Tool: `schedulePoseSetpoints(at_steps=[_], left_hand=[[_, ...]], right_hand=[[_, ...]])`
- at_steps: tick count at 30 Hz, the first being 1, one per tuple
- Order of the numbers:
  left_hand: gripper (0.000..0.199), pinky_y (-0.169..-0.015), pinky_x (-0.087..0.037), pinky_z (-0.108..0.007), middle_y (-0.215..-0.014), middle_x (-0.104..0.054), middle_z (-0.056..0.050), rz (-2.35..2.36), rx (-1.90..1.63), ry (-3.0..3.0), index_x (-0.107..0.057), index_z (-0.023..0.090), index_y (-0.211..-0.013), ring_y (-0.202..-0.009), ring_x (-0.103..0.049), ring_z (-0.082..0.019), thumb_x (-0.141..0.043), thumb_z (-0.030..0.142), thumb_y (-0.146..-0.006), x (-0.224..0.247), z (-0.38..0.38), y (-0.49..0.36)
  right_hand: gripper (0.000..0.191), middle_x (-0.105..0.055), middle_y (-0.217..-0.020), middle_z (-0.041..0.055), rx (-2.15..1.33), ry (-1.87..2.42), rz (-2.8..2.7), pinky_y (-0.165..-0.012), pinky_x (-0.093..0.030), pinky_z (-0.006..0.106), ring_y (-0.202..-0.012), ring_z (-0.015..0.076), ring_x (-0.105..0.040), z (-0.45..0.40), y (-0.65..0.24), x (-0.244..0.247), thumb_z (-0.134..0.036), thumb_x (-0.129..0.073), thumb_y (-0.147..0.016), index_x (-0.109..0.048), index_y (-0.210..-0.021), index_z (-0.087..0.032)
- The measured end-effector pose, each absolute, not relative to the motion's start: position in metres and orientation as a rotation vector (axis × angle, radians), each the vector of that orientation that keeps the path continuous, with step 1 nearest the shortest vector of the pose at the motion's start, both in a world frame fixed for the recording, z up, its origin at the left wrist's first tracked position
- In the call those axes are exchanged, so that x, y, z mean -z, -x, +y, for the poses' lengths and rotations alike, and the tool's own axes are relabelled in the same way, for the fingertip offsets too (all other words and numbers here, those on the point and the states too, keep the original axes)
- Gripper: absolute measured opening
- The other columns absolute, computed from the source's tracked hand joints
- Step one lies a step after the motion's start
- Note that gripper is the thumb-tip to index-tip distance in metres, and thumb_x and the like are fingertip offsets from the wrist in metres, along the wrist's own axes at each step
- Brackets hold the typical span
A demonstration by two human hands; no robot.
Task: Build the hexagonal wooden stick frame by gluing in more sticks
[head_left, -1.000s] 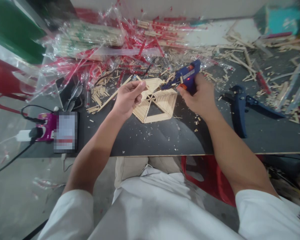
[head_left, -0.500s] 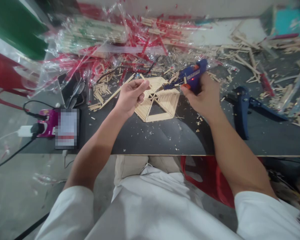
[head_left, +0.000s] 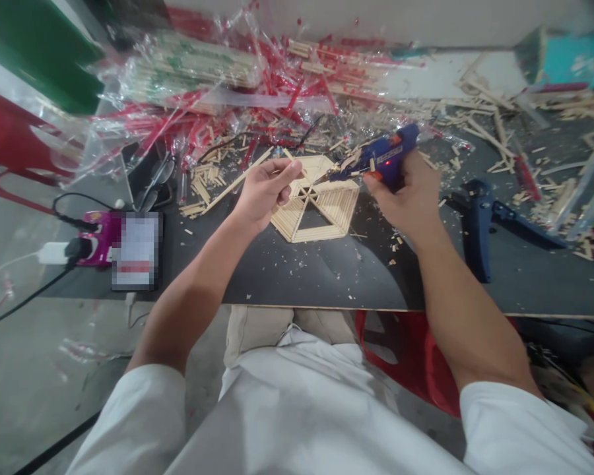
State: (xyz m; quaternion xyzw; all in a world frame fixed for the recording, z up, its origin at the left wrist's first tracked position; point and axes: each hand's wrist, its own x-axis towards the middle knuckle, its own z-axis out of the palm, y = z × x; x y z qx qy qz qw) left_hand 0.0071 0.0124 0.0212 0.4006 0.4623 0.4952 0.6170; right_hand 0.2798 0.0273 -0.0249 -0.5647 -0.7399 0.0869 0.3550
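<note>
My right hand [head_left: 416, 194] is wrapped around a blue glue gun [head_left: 390, 155] with a small red light on its side. The gun's nozzle points left, over a hexagonal frame of pale wooden sticks [head_left: 321, 233] lying flat on the dark table. Several wedges of the hexagon are filled with rows of sticks; the front wedge shows the dark tabletop. Above the frame's left part, my left hand [head_left: 267, 191] is closed in a pinch, thumb against forefinger. A short wooden stick [head_left: 303, 173] seems to be between the fingertips, mostly hidden.
Blue cutting pliers [head_left: 480, 227] lie to the right. Stick offcuts [head_left: 208, 185] and plastic wrappers [head_left: 287, 92] cover the back of the table [head_left: 277, 284]. On the left are glasses [head_left: 156, 181], a phone [head_left: 137, 251] and a purple power strip [head_left: 99, 241].
The view has shifted slightly. Both hands keep nearly the same place over the frame, with the glue gun's nozzle slightly nearer the frame's centre.
</note>
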Motion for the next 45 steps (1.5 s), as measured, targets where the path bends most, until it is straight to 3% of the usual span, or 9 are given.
schedulePoseSetpoints(at_steps=[7, 18, 23, 28, 32, 35, 38, 41, 45], left_hand=[[0.018, -0.044, -0.035, -0.013, -0.086, -0.07, 0.002, 1.091, -1.121, -0.957, -0.068, 0.015, -0.084, -0.048, -0.045, 0.004, -0.073, 0.019, -0.101, -0.018, 0.014, -0.006], [0.013, -0.043, -0.036, -0.013, -0.088, -0.073, 0.001, 1.04, -1.129, -0.948, -0.071, 0.016, -0.087, -0.048, -0.045, 0.003, -0.076, 0.018, -0.099, -0.013, 0.015, -0.003], [0.006, -0.043, -0.036, -0.014, -0.093, -0.075, 0.0, 0.991, -1.176, -0.991, -0.073, 0.019, -0.092, -0.049, -0.045, 0.001, -0.077, 0.02, -0.097, -0.013, 0.017, -0.001], [0.014, -0.044, -0.036, -0.017, -0.094, -0.074, -0.001, 0.928, -1.166, -1.094, -0.075, 0.021, -0.087, -0.052, -0.047, -0.001, -0.086, 0.029, -0.088, -0.013, 0.015, -0.001], [0.016, -0.047, -0.036, -0.02, -0.094, -0.076, -0.002, 0.9, -1.147, -1.228, -0.077, 0.021, -0.077, -0.053, -0.047, -0.002, -0.091, 0.028, -0.08, -0.008, 0.012, -0.004], [0.013, -0.053, -0.04, -0.022, -0.088, -0.077, -0.003, 0.91, -1.105, -1.381, -0.079, 0.022, -0.074, -0.059, -0.052, -0.005, -0.091, 0.024, -0.077, -0.006, 0.011, -0.005], [0.01, -0.064, -0.047, -0.024, -0.086, -0.077, -0.003, 0.884, -1.09, -1.562, -0.082, 0.023, -0.076, -0.071, -0.062, -0.009, -0.092, 0.023, -0.077, -0.008, 0.009, -0.005], [0.015, -0.066, -0.049, -0.024, -0.085, -0.075, -0.003, 0.896, -1.069, -1.667, -0.084, 0.024, -0.079, -0.073, -0.065, -0.011, -0.096, 0.032, -0.075, -0.012, 0.006, -0.006], [0.016, -0.06, -0.047, -0.022, -0.086, -0.075, -0.002, 0.936, -1.047, -1.746, -0.085, 0.025, -0.08, -0.069, -0.063, -0.01, -0.098, 0.033, -0.074, -0.016, 0.004, -0.008]], right_hand=[[0.045, -0.079, -0.1, 0.0091, -0.256, 1.45, -1.778, -0.087, -0.06, 0.053, -0.096, 0.035, -0.075, 0.024, -0.275, 0.023, -0.065, -0.072, -0.087, -0.071, -0.115, -0.03], [0.04, -0.077, -0.096, 0.0095, -0.291, 1.47, -1.799, -0.088, -0.059, 0.054, -0.091, 0.034, -0.073, 0.026, -0.279, 0.021, -0.058, -0.071, -0.088, -0.068, -0.114, -0.028], [0.04, -0.076, -0.094, 0.0105, -0.175, 1.547, -1.79, -0.088, -0.059, 0.055, -0.09, 0.0357, -0.073, 0.035, -0.296, 0.022, -0.055, -0.079, -0.081, -0.067, -0.107, -0.028], [0.041, -0.068, -0.079, 0.0107, -0.14, 1.786, -1.71, -0.097, -0.054, 0.065, -0.093, 0.0397, -0.071, 0.054, -0.328, 0.041, -0.057, -0.086, -0.072, -0.061, -0.084, -0.026], [0.048, -0.072, -0.102, 0.0181, -0.033, 1.778, -1.651, -0.112, -0.039, 0.078, -0.121, 0.0467, -0.063, 0.049, -0.324, 0.032, -0.063, -0.086, -0.073, -0.067, -0.093, -0.023], [0.031, -0.076, -0.111, 0.0141, -0.182, 1.47, -1.731, -0.111, -0.048, 0.065, -0.122, 0.0383, -0.065, 0.028, -0.291, 0.007, -0.057, -0.074, -0.091, -0.072, -0.1, -0.027], [0.031, -0.079, -0.11, 0.0059, -0.779, 1.104, -1.823, -0.098, -0.06, 0.046, -0.105, 0.0254, -0.074, 0.008, -0.251, -0.012, -0.058, -0.065, -0.099, -0.075, -0.107, -0.03], [0.036, -0.08, -0.103, 0.0041, -1.132, 0.933, -1.741, -0.092, -0.062, 0.042, -0.096, 0.0228, -0.075, -0.001, -0.227, -0.014, -0.063, -0.076, -0.092, -0.076, -0.103, -0.029], [0.037, -0.081, -0.098, 0.0033, -1.274, 0.899, -1.638, -0.09, -0.064, 0.044, -0.092, 0.0231, -0.075, -0.002, -0.225, -0.006, -0.058, -0.09, -0.079, -0.077, -0.098, -0.029]])
